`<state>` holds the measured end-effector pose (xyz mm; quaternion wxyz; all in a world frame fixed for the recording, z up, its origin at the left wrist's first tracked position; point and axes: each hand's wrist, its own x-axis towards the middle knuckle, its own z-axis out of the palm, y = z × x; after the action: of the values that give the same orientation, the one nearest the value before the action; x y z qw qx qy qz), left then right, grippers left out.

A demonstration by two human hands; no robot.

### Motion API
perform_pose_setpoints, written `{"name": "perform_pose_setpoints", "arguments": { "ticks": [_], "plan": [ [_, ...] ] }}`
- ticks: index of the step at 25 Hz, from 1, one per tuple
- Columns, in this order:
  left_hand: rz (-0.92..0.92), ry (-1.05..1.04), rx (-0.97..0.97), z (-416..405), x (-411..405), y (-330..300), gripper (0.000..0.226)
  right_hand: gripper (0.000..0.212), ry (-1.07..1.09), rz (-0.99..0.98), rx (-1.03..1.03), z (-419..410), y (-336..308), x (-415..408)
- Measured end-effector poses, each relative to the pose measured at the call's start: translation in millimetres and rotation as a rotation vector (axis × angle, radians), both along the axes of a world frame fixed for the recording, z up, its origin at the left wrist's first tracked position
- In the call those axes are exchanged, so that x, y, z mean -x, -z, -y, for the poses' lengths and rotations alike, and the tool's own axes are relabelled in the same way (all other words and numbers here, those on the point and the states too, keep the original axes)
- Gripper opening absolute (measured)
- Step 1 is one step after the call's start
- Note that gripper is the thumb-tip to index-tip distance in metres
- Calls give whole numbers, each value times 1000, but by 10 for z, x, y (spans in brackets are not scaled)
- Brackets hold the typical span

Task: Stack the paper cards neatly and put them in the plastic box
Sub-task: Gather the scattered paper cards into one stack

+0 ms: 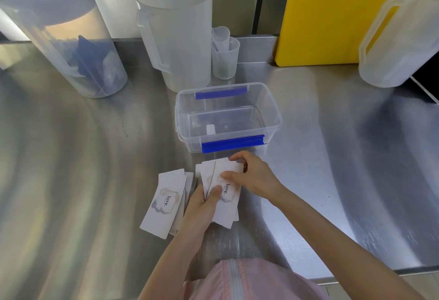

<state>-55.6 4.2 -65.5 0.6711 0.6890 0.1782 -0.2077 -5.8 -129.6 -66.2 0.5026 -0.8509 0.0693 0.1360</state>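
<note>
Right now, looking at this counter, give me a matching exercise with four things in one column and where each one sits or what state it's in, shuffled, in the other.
Things:
1. plastic box
2. yellow board
3. fanned cards
4. loose cards

Places or states:
A. leaning upright at the back
B. held in both hands
C. open, no cards inside
D. lying on the counter, left of the left hand

Pairs: 1-C, 2-A, 3-B, 4-D

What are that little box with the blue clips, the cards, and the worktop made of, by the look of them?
The box looks like clear glossy plastic: you see the counter through its walls. The cards seem matte white paper, thin with printed designs. The worktop looks like brushed stainless steel, grey with streaky reflections.
</note>
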Motion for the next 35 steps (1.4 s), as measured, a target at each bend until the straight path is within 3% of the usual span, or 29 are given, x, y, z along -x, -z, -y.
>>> {"name": "perform_pose_setpoints", "arguments": {
  "ticks": [3,5,9,15,17,22,26,29,35],
  "plan": [
    [4,-27,-50,-80,-2,-8,26,15,95,-25,-79,44,55,-122],
    [9,-69,-66,-151,-6,-13,26,18,68,-42,92,72,137,-225],
    [-3,-153,-53,-276,-27,-51,19,68,-217,-184,486,5,358,-316],
    [-5,-198,-60,-363,-47,-73,12,99,-194,-281,691,35,452,-406],
    [0,-199,-62,-362,-59,-63,13,95,-171,-284,619,53,477,-386],
    [-11,-193,-51,-324,-56,-26,14,55,11,-225,182,263,358,-225],
    [-26,-194,-53,-310,-48,0,13,43,103,-195,-131,541,4,-99],
    [-28,-173,-45,-274,-62,-7,13,37,41,-204,-383,538,-313,-24],
    [-20,-180,35,-218,-52,-71,21,41,-126,-212,-371,133,-420,-54]
  ]
}}
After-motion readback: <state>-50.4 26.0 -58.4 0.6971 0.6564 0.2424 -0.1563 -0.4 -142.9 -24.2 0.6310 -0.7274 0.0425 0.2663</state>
